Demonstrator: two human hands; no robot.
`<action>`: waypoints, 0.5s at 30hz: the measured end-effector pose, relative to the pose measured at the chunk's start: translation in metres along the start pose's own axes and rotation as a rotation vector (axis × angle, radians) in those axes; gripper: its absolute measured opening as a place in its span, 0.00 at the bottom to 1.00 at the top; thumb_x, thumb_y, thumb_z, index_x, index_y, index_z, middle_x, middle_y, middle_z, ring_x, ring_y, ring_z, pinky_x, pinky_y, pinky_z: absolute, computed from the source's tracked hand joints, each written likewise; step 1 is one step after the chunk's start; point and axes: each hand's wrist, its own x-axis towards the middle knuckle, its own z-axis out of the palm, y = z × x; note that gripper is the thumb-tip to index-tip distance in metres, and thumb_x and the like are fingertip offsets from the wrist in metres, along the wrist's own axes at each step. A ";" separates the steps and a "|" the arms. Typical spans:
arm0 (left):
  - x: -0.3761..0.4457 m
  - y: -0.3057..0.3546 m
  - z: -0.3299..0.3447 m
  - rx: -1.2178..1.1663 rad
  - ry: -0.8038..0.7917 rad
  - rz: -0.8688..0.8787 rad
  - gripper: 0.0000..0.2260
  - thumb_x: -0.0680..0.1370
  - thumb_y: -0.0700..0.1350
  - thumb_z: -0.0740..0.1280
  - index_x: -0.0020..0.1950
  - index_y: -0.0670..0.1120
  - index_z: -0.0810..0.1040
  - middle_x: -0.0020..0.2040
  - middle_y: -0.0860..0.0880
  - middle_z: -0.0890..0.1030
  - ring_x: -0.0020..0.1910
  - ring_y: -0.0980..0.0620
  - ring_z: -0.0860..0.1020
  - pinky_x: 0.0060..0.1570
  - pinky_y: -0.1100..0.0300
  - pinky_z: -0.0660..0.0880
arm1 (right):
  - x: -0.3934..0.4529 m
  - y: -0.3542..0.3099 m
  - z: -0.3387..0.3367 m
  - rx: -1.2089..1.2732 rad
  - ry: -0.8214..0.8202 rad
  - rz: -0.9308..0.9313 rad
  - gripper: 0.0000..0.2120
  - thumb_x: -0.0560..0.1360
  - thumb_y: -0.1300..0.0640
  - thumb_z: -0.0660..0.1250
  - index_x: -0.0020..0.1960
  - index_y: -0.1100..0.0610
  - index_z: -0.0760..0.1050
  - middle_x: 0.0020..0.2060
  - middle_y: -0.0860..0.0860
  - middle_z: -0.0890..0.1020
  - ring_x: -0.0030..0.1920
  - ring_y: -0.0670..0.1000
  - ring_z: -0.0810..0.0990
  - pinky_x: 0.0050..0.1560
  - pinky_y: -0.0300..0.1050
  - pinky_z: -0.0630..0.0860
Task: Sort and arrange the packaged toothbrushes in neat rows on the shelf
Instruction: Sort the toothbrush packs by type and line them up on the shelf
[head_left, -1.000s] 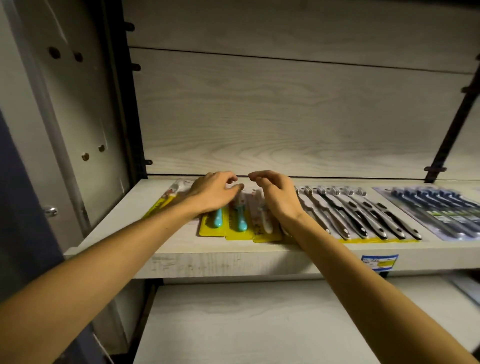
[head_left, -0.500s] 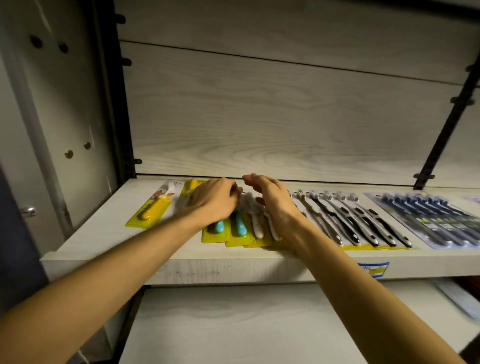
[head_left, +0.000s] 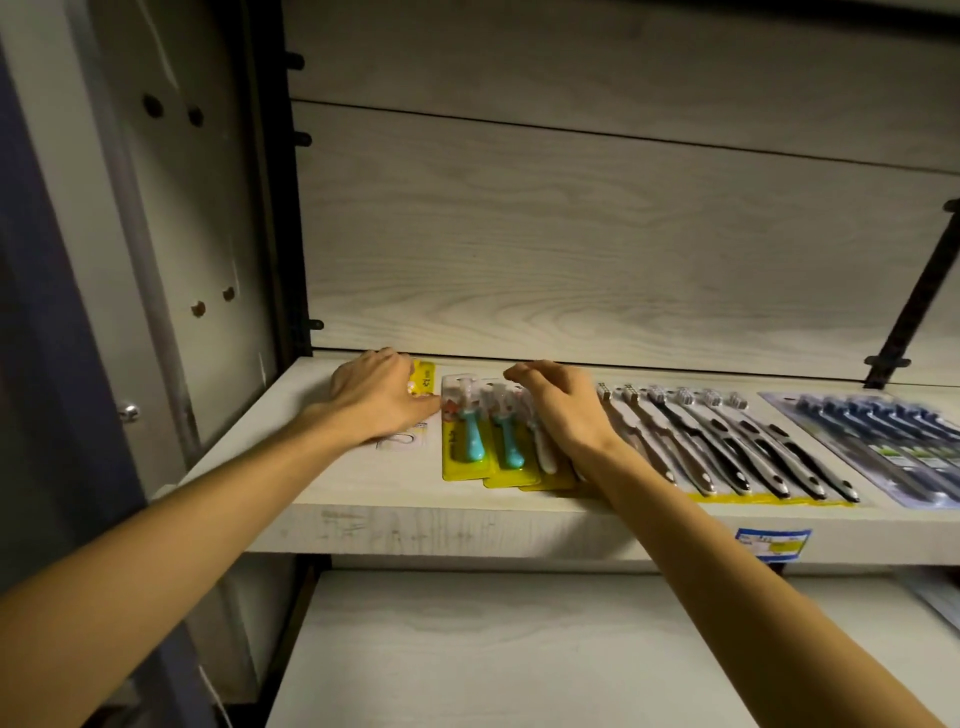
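Observation:
On the pale wooden shelf (head_left: 395, 530), my left hand (head_left: 376, 397) lies palm down over a yellow-carded toothbrush pack (head_left: 423, 375). Its fingers curl over the pack's far end, and most of the pack is hidden. Just to the right, several overlapping yellow packs with teal-handled toothbrushes (head_left: 472, 441) lie in a row. My right hand (head_left: 566, 413) rests palm down on the right part of that row, fingertips at the packs' far ends. Further right lies a neat row of grey-and-black toothbrushes (head_left: 737, 447).
Dark blue toothbrush packs (head_left: 883, 441) fill the far right of the shelf. A blue-and-yellow price tag (head_left: 773, 543) sits on the shelf's front edge. A lower shelf board (head_left: 493, 654) juts out below. A black upright rail (head_left: 280, 208) borders the left side.
My left hand has moved left off the teal-handled packs onto the separate yellow pack, which now sits closer to the row. My right hand stays on the row. The camera has tilted slightly.

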 end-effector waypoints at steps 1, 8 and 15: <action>-0.001 0.000 -0.001 0.027 0.013 0.003 0.22 0.74 0.65 0.67 0.47 0.46 0.77 0.49 0.47 0.80 0.51 0.42 0.78 0.45 0.52 0.75 | 0.000 0.000 0.000 -0.016 -0.004 -0.001 0.13 0.81 0.53 0.63 0.57 0.57 0.83 0.50 0.48 0.85 0.47 0.37 0.79 0.40 0.23 0.71; -0.005 -0.007 -0.002 0.049 0.103 -0.047 0.19 0.74 0.59 0.70 0.59 0.51 0.77 0.53 0.47 0.83 0.53 0.42 0.80 0.42 0.55 0.69 | -0.005 -0.004 -0.002 -0.043 -0.005 0.010 0.13 0.80 0.51 0.63 0.54 0.56 0.83 0.45 0.58 0.86 0.45 0.56 0.84 0.34 0.30 0.73; -0.002 -0.004 -0.002 0.001 0.180 -0.103 0.14 0.72 0.52 0.75 0.57 0.54 0.80 0.52 0.51 0.84 0.54 0.44 0.80 0.44 0.55 0.70 | -0.007 -0.007 -0.003 -0.020 -0.011 0.027 0.11 0.81 0.53 0.62 0.54 0.54 0.83 0.45 0.62 0.85 0.48 0.62 0.84 0.37 0.37 0.77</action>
